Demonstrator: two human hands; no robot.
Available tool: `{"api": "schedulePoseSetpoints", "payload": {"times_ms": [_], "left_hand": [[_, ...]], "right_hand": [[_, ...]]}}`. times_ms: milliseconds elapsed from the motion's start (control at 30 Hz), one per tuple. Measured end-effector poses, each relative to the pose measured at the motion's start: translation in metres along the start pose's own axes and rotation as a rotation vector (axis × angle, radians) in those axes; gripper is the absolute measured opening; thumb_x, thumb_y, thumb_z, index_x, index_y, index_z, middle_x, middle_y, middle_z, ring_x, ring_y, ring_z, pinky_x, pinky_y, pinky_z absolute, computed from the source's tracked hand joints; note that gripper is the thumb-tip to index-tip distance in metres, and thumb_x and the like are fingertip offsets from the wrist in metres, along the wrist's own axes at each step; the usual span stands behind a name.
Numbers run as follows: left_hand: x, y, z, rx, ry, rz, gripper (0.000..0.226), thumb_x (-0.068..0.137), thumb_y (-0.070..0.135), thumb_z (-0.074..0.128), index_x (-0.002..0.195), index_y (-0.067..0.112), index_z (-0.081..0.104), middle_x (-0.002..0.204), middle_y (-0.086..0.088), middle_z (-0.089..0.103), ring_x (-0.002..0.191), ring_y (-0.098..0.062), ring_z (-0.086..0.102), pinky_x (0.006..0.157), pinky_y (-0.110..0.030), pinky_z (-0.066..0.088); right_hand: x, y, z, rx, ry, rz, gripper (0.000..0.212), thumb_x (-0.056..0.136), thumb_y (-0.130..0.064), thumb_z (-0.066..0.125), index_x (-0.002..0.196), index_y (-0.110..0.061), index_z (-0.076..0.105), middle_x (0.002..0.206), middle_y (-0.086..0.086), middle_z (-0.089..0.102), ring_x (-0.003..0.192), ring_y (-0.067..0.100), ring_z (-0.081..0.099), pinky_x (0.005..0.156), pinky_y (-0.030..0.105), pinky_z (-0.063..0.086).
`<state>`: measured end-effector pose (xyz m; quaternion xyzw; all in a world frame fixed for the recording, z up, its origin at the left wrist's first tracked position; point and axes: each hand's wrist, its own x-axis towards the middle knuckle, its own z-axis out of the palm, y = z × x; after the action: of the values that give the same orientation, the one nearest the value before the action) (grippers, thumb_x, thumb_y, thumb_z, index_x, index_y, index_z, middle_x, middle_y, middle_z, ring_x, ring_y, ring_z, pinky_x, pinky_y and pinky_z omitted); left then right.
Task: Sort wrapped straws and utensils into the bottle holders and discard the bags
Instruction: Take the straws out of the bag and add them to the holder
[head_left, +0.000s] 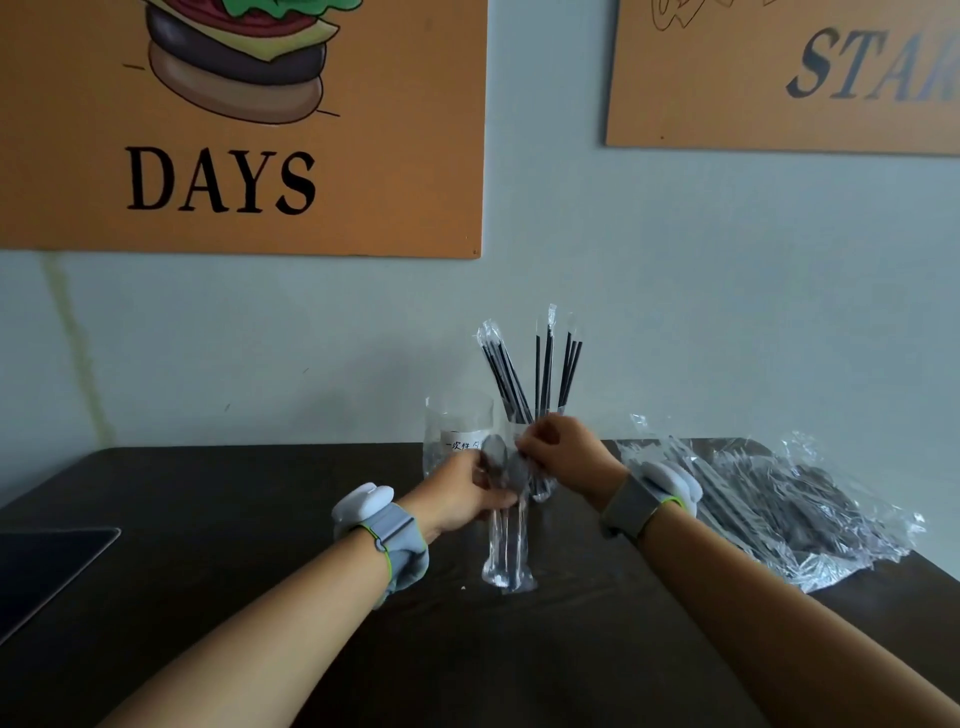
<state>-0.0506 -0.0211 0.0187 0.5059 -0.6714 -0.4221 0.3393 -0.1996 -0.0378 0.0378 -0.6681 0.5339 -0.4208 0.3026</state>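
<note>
Two clear bottle holders stand at the back of the dark table. The left holder (457, 421) carries a white label and looks empty. The right holder (543, 488) is mostly hidden behind my hands and has several wrapped black straws (540, 369) standing in it. My left hand (467, 493) grips a bunch of clear-wrapped spoons (506, 545) around the middle, with the bowls up and the handles hanging down. My right hand (561, 449) pinches the top of that bunch near the spoon bowls.
A crumpled clear plastic bag (769, 504) with more wrapped straws and utensils lies at the right of the table. A dark tablet-like slab (47, 566) lies at the left edge. Orange posters hang on the wall behind.
</note>
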Motion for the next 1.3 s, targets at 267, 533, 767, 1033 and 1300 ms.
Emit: {"api": "schedulePoseSetpoints", "payload": {"times_ms": [267,533,767,1033,1300], "left_hand": [[0.044,0.062,-0.071,0.08,0.775,0.326,0.03,0.079,0.01,0.07,0.102,-0.003,0.056,0.102,-0.023,0.07,0.092,-0.035,0.067,0.079,-0.039,0.055],[0.095,0.065,-0.07,0.206,0.878,0.139,0.031,0.08,0.015,0.067,0.102,-0.004,0.056,0.109,-0.023,0.067,0.104,-0.038,0.06,0.082,-0.037,0.043],[0.106,0.029,-0.049,0.138,0.713,-0.042,0.044,0.077,0.015,0.069,0.116,0.003,0.052,0.118,-0.017,0.065,0.111,-0.033,0.059,0.092,-0.034,0.044],[0.089,0.043,-0.049,0.274,0.832,0.076,0.039,0.079,0.014,0.062,0.116,0.004,0.053,0.12,-0.011,0.062,0.116,-0.032,0.052,0.098,-0.037,0.04],[0.047,0.074,-0.006,0.428,0.862,0.69,0.019,0.077,0.0,0.056,0.095,0.003,0.063,0.091,-0.012,0.066,0.088,-0.031,0.057,0.083,-0.039,0.043]], "right_hand": [[0.017,-0.043,-0.027,0.338,0.422,-0.145,0.01,0.094,-0.008,0.044,0.096,-0.006,0.053,0.078,0.0,0.057,0.056,0.011,0.058,0.055,0.021,0.047],[0.028,-0.005,-0.047,0.301,0.559,-0.037,0.021,0.093,-0.008,0.043,0.102,0.001,0.06,0.076,-0.002,0.058,0.057,0.012,0.057,0.053,0.021,0.046],[0.04,0.015,-0.061,0.263,0.554,0.001,0.021,0.093,-0.01,0.043,0.101,-0.002,0.06,0.084,0.003,0.06,0.059,0.011,0.059,0.056,0.022,0.047],[0.041,0.035,-0.062,0.177,0.492,0.115,0.017,0.09,-0.012,0.044,0.098,-0.006,0.058,0.085,0.007,0.063,0.068,0.016,0.063,0.07,0.037,0.054],[0.019,0.073,-0.117,-0.683,0.282,0.327,0.052,0.087,-0.03,0.057,0.128,-0.002,0.042,0.131,0.019,0.049,0.118,0.033,0.05,0.101,0.042,0.043]]}}
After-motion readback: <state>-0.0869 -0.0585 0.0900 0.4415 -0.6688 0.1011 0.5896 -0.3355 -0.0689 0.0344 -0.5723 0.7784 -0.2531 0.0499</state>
